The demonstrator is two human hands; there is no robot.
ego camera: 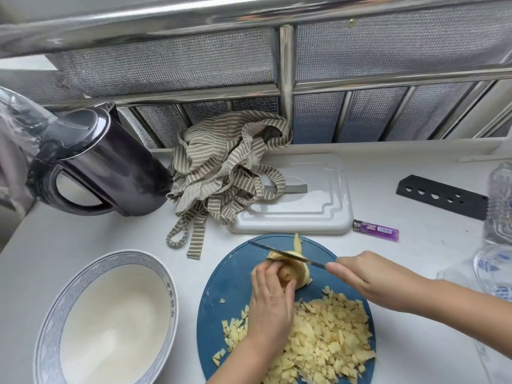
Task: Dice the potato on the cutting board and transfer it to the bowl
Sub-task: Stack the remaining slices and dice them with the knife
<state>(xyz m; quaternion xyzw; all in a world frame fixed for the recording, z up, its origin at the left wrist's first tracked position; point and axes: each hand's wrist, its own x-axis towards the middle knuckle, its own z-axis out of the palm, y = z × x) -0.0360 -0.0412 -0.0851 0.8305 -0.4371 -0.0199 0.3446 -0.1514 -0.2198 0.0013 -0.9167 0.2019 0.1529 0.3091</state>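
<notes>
A round blue cutting board (230,275) lies at the bottom centre. On its far part sits a peeled potato piece (297,270). My left hand (273,292) grips that piece from the near side, fingers curled round it. My right hand (360,275) holds a knife (285,253) by the handle, the blade lying across the top of the potato. A thin slice (297,242) stands up just behind the blade. A heap of diced potato (327,339) covers the near half of the board. The white bowl (163,275) with a blue patterned rim stands to the left and holds nothing.
A dark electric kettle (94,159) stands at the back left. A striped cloth (221,167) lies bunched behind the board, partly over a white plastic board (313,206). A purple lighter (376,230), a black perforated strip (440,196) and clear plastic bottles (498,212) sit to the right.
</notes>
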